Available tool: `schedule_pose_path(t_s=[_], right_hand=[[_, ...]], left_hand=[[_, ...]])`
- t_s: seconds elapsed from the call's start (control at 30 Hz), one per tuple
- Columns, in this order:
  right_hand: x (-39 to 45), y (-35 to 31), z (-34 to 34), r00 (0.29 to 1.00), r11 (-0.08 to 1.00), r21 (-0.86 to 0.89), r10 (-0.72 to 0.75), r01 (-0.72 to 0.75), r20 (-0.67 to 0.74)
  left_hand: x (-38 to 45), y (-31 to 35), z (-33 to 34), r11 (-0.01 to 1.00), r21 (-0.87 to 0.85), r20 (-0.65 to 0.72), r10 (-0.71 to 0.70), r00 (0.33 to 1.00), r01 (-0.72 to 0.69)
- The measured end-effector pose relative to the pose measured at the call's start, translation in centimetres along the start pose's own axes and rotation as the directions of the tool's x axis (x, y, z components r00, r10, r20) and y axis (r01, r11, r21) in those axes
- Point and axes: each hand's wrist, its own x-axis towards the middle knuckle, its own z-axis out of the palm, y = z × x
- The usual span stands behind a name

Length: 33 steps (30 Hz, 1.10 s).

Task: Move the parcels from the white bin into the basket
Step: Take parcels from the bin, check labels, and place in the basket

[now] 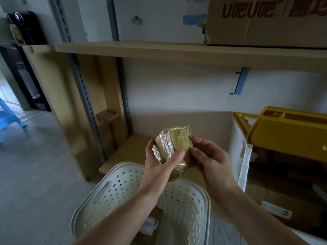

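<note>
Both hands hold a small tan parcel wrapped in clear tape (pixel 174 149) above the far rim of the white perforated plastic basket (pixel 113 190): left hand (pixel 160 167) grip curled round it, right hand (pixel 211 160) pinching its right edge. Brown parcels (pixel 149 232), dimly seen, seem to lie inside the basket.

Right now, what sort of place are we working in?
Probably a home storeroom or small stockroom: a wooden shelf on slotted metal uprights, a big cardboard box on it, and a white bin holding parcels.

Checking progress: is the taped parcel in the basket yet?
Not yet. Both the left hand and right hand hold the parcel above the basket.
</note>
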Motion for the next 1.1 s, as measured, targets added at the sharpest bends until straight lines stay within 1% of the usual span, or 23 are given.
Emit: schedule_pose_path(t_s=[0.13, 0.27, 0.4, 0.47, 0.5, 0.53, 0.63, 0.73, 0.87, 0.93, 1.0, 1.1], right_hand=[[0.0, -0.3, -0.5, 0.998, 0.999, 0.009, 0.052, -0.052, 0.022], [-0.4, -0.4, -0.3, 0.978, 0.984, -0.092, 0.165, -0.154, 0.125], [0.1, -0.1, -0.5, 0.919, 0.946, -0.154, 0.314, -0.284, 0.24], [0.2, 0.2, -0.6, 0.892, 0.938, -0.137, 0.346, -0.319, 0.291], [0.2, 0.2, -0.5, 0.894, 0.943, -0.104, 0.333, -0.316, 0.3], [0.2, 0.3, -0.5, 0.91, 0.951, -0.067, 0.309, -0.302, 0.278], [0.0, 0.0, -0.4, 0.966, 0.971, -0.025, 0.237, -0.236, 0.106], [0.1, -0.1, -0.7, 0.985, 0.984, -0.046, 0.172, -0.173, -0.014], [0.2, -0.1, -0.7, 0.996, 0.994, -0.084, 0.07, -0.074, -0.055], [0.1, -0.2, -0.6, 0.997, 0.991, -0.13, 0.01, -0.019, -0.072], [-0.1, -0.4, -0.5, 0.995, 0.987, -0.158, -0.035, 0.02, -0.093], [-0.2, -0.6, -0.5, 0.991, 0.974, -0.213, -0.097, 0.075, -0.093]], left_hand=[[-0.2, 0.5, 0.6, 0.996, -0.093, 0.044, 0.016, 0.999, -0.012], [0.2, 0.1, 1.0, 0.981, -0.195, 0.05, 0.019, 0.999, -0.009], [0.2, -0.2, 1.0, 0.96, -0.28, 0.1, 0.028, 0.995, 0.001], [0.2, -0.2, 1.1, 0.958, -0.288, 0.115, 0.029, 0.993, 0.005], [0.1, -0.1, 1.1, 0.957, -0.289, 0.127, 0.028, 0.992, 0.01], [0.2, -0.1, 1.1, 0.958, -0.287, 0.134, 0.032, 0.99, 0.008], [0.4, 0.4, 0.8, 0.959, -0.281, 0.094, 0.054, 0.994, -0.025], [0.5, 0.4, 0.3, 0.958, -0.284, 0.079, 0.067, 0.995, -0.042], [0.4, 0.4, 0.2, 0.967, -0.251, 0.07, 0.071, 0.995, -0.051], [0.1, 0.5, 0.3, 0.978, -0.186, 0.079, 0.105, 0.991, -0.089], [0.0, 0.6, 0.3, 0.985, -0.119, 0.053, 0.13, 0.99, -0.123], [0.2, 0.4, 0.1, 0.984, -0.116, 0.015, 0.135, 0.991, -0.133]])
